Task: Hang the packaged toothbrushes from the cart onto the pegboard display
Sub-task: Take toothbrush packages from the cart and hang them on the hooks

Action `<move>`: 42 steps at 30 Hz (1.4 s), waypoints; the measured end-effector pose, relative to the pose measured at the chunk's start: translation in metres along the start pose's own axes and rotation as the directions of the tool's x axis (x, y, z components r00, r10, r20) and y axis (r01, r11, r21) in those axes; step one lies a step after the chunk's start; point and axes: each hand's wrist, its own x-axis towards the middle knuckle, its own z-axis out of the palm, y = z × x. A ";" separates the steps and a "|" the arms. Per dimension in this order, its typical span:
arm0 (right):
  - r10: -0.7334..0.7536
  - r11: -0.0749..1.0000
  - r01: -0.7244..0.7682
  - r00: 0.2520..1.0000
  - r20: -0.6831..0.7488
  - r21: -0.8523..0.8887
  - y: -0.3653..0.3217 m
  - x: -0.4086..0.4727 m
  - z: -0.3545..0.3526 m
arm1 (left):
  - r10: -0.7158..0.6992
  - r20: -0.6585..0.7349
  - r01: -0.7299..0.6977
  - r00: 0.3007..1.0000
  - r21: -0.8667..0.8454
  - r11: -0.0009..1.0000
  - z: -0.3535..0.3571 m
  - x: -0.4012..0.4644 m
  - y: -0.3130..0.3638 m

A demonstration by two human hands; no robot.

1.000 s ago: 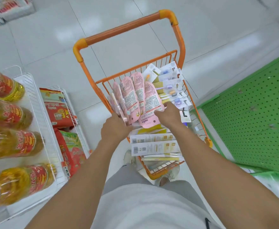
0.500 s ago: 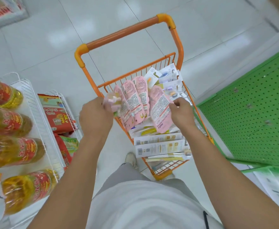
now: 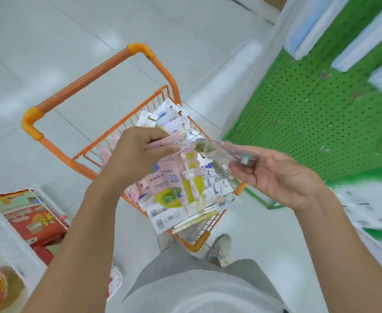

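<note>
Now my left hand (image 3: pixel 138 152) pinches a pink toothbrush pack (image 3: pixel 174 177) above the cart (image 3: pixel 83 154) — my right hand (image 3: pixel 273 175) grips a blurred clear pack (image 3: pixel 217 147), pegboard (image 3: pixel 321 132) alongside.

Cart (image 3: pixel 56 152) ahead, pegboard (image 3: pixel 309 123) right (packaged toothbrushes (image 3: pixel 174 123) inside cart).

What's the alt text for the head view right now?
Over an orange cart of packaged toothbrushes, the left hand pinches a pink toothbrush pack by its top while the right hand holds a blurred clear pack. A green pegboard stands on the right.
</note>
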 end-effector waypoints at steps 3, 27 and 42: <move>-0.097 0.994 0.082 0.959 -0.268 -0.065 0.003 -0.034 -0.012 | 0.065 0.139 -0.059 0.988 -0.045 0.997 0.041 0.019 0.017; -0.583 0.771 0.138 0.545 -0.602 -0.622 0.001 -0.319 -0.265 | 0.150 0.580 -0.181 0.801 -0.003 0.983 0.422 -0.031 0.214; -0.505 0.823 -0.026 0.428 -0.750 -0.568 -0.033 -0.237 -0.372 | 0.152 0.445 -0.194 0.882 0.048 0.980 0.466 0.039 0.186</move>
